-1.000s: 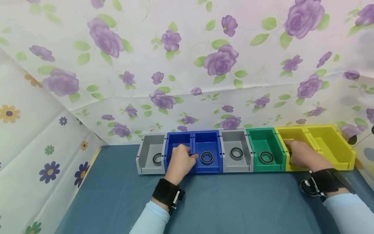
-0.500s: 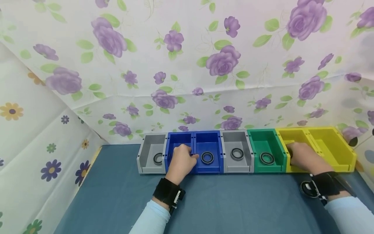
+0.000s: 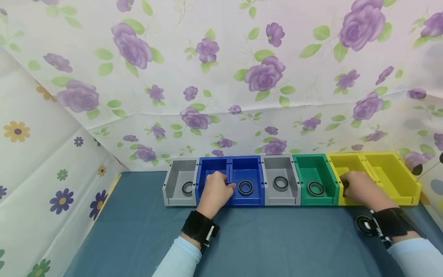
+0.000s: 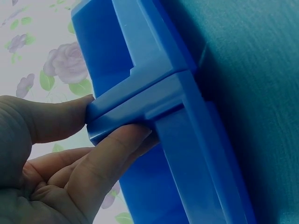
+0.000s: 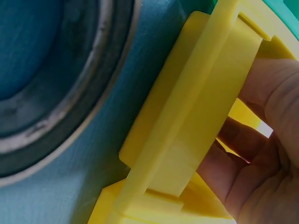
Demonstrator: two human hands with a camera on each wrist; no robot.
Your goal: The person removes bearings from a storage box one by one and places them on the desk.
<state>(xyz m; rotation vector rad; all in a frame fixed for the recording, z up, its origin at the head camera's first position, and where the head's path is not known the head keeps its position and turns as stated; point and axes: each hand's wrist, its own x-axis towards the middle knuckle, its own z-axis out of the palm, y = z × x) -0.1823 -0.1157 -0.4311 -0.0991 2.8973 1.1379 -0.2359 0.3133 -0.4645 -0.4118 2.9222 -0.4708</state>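
Observation:
My left hand (image 3: 216,192) pinches the adjoining walls of two blue bins. In the left wrist view, the thumb is on one side of the left blue bin (image 4: 173,186) and right blue bin (image 4: 159,51), the fingers on the other. My right hand (image 3: 361,188) reaches into the left yellow bin (image 3: 346,157). The right wrist view shows its thumb and fingers (image 5: 275,88) going down behind the front wall; their tips are hidden, so what they hold cannot be told. A ring-shaped bearing (image 3: 363,224) lies on the table beside the right wrist.
Bins stand side by side along the floral backdrop. Single bearings lie in the left grey bin (image 3: 180,173), the right blue bin, the right grey bin (image 3: 277,167) and the green bin (image 3: 313,169). Another yellow bin (image 3: 391,173) ends the row. A blue cloth (image 3: 277,242) covers the table.
My right wrist has shifted slightly to the right and down, uncovering more of the bearing on the table. The left hand keeps its place on the blue bins.

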